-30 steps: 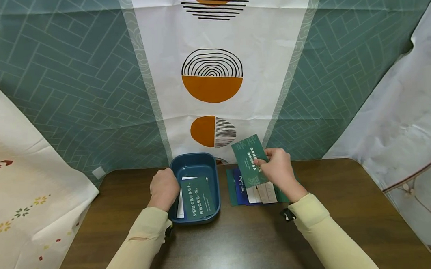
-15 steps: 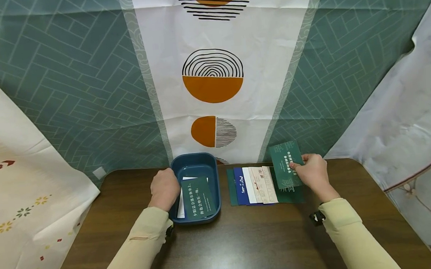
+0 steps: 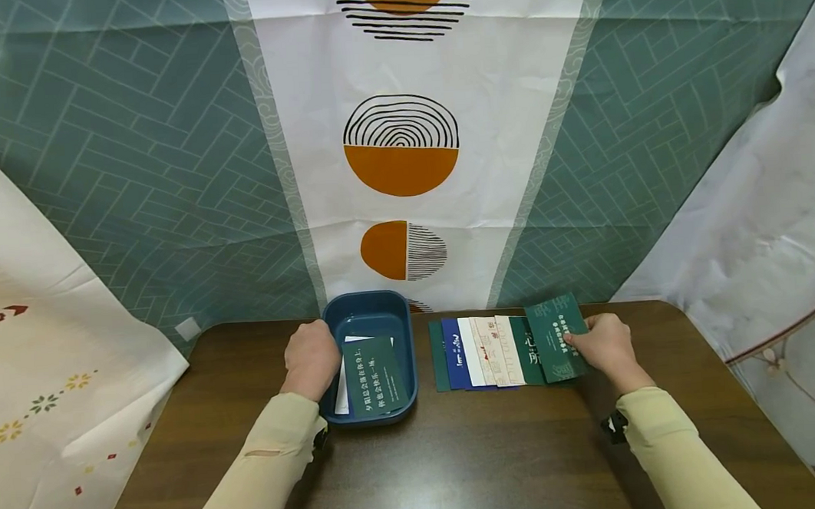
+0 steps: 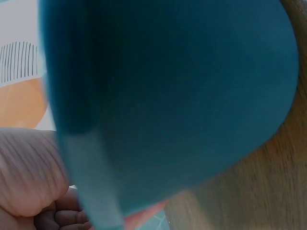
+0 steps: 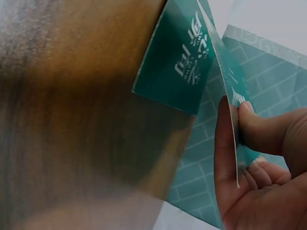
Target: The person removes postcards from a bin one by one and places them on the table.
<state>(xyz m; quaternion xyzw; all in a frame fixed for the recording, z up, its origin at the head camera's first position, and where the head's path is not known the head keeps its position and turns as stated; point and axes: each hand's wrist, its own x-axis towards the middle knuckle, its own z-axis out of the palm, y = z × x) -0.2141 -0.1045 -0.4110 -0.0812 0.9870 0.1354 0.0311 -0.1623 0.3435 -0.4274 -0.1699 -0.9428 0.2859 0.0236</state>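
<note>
My right hand (image 3: 607, 345) pinches a green postcard (image 3: 555, 337) with white lettering at its right edge. In the right wrist view the thumb lies on the printed face of that postcard (image 5: 231, 91) and a finger is behind it. The held card is tilted above the right end of a row of overlapping postcards, partly covering the dark green one (image 5: 175, 60). My left hand (image 3: 312, 361) grips the left rim of a blue plastic bin (image 3: 402, 316). Inside the bin lie a green postcard (image 3: 372, 375) and a white card (image 3: 342, 392) beneath it.
The row on the brown wooden table (image 3: 419, 469) includes a blue card (image 3: 457, 356) and cream cards (image 3: 495, 350), edges overlapping. Patterned cloth (image 3: 398, 70) hangs directly behind the table. A white cloth (image 3: 54, 381) drapes at the left, another cloth (image 3: 761, 267) at the right.
My right hand has carried the green postcard rightward and then lowered it toward the right end of the card row, uncovering the cards in the middle. The left hand and the bin have stayed put.
</note>
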